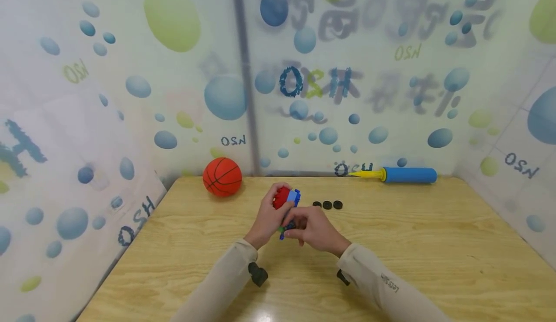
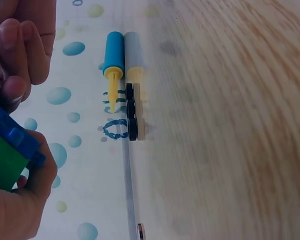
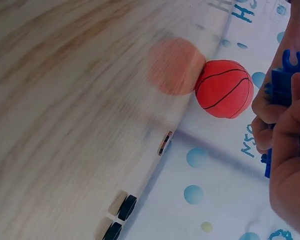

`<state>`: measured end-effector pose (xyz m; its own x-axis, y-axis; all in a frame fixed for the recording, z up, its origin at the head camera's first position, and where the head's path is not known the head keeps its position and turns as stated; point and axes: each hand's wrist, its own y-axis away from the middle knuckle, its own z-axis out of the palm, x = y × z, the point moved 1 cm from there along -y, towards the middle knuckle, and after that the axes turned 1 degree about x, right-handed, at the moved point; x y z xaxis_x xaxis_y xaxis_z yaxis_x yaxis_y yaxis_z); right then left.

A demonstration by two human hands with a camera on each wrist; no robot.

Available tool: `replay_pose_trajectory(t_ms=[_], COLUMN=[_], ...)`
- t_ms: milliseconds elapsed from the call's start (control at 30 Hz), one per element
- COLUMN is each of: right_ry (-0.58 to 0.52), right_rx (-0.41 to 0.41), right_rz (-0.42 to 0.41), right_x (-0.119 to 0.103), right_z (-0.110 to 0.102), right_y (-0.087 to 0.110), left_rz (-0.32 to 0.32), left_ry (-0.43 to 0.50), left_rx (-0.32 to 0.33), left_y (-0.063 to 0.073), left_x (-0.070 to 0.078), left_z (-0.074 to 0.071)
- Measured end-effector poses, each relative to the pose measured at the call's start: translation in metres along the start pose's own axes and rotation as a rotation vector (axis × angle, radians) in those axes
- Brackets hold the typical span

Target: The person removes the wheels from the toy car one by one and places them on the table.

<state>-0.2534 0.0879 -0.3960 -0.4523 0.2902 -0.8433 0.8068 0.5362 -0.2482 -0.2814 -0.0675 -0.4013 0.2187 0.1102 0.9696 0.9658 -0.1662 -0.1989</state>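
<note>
A toy built of plastic blocks (image 1: 281,197), with red, blue and green parts, is held up over the table between both hands. My left hand (image 1: 268,220) grips it from the left, fingers round the red part. Thumb and fingertips of my right hand (image 1: 317,228) pinch the toy's near end, where small green and blue bits show. The left wrist view shows a green block (image 2: 5,162) with a studded blue piece along it. In the right wrist view a blue hook-shaped part (image 3: 293,61) sticks up. The fingers hide much of the toy.
Small black wheels (image 1: 327,205) stand in a row just beyond the hands. A red basketball (image 1: 222,177) sits at the back left. At the back right lies a blue hand pump (image 1: 410,175) with a yellow nozzle. Printed sheets wall in the wooden table (image 1: 208,235).
</note>
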Motion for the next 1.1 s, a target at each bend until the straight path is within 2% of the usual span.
replay_pose_trajectory(t_ms=[233,333,400,467,567,667,900,1100], right_ry=[0.037,0.068,0.070,0.048,-0.025,-0.050,0.056,0.157], right_rx=[0.028,0.037,0.044,0.034,0.019,-0.002,-0.062,-0.098], right_rz=[-0.063,-0.115,-0.122,-0.112,-0.045,-0.010,-0.007,0.021], right_x=[0.000,-0.001,-0.001,-0.002,0.000,0.002,0.012,0.026], right_z=[0.002,0.002,0.000,-0.003,-0.009,-0.016,-0.037,-0.058], right_y=[0.003,0.003,0.002,0.001,0.002,0.006,0.021,0.029], left_rz=[0.003,-0.010,-0.027,-0.054,-0.078,-0.100,-0.137,-0.155], left_ry=[0.005,-0.016,-0.030,-0.039,-0.028,0.019,0.113,0.126], left_rx=[-0.033,-0.018,0.003,0.034,0.063,0.095,0.163,0.161], left_y=[0.000,-0.003,-0.006,-0.008,-0.008,-0.007,-0.002,-0.002], left_x=[0.003,0.003,0.003,0.003,0.003,0.002,-0.001,-0.002], left_z=[-0.001,-0.004,-0.006,-0.009,-0.013,-0.016,-0.022,-0.025])
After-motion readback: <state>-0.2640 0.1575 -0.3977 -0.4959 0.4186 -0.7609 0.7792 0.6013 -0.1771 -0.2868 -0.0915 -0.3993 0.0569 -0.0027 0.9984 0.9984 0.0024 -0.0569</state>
